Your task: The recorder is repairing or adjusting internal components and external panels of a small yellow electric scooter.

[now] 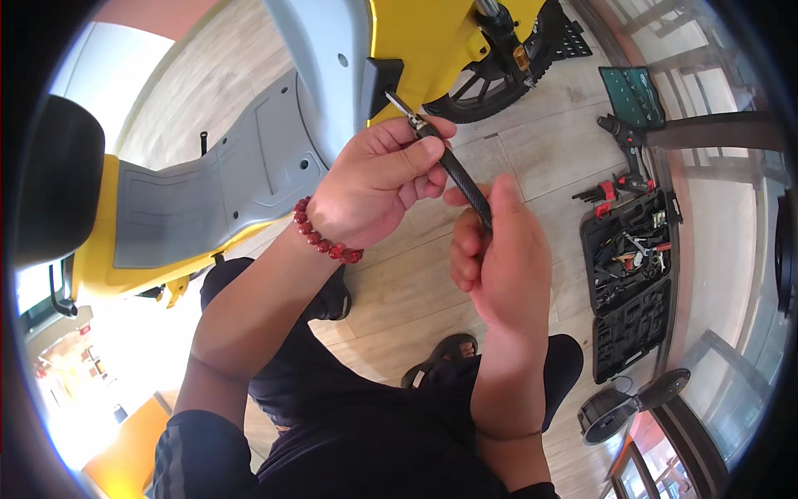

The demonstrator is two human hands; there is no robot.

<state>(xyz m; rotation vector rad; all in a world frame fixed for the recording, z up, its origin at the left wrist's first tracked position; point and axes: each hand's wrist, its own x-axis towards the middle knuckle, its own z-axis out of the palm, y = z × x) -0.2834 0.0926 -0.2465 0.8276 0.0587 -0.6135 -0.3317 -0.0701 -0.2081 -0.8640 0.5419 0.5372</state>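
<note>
A slim hand tool (454, 167) with a long, dark textured handle and a bright metal tip lies across both hands; its exact kind I cannot tell. My left hand (386, 164), with a red bead bracelet on the wrist, pinches the handle just behind the metal joint. Around the handle's rear end my right hand (504, 254) is closed. The tip points at a small black block (381, 87) on the front of a yellow and grey scooter (436, 41); whether it touches is unclear.
The scooter's front wheel (490, 96) stands just beyond my hands. To its left stretches the grey footboard (249, 154). At right, an open black toolbox (632, 320) lies on the tiled floor near a cordless drill (629, 150) and a green case (633, 96).
</note>
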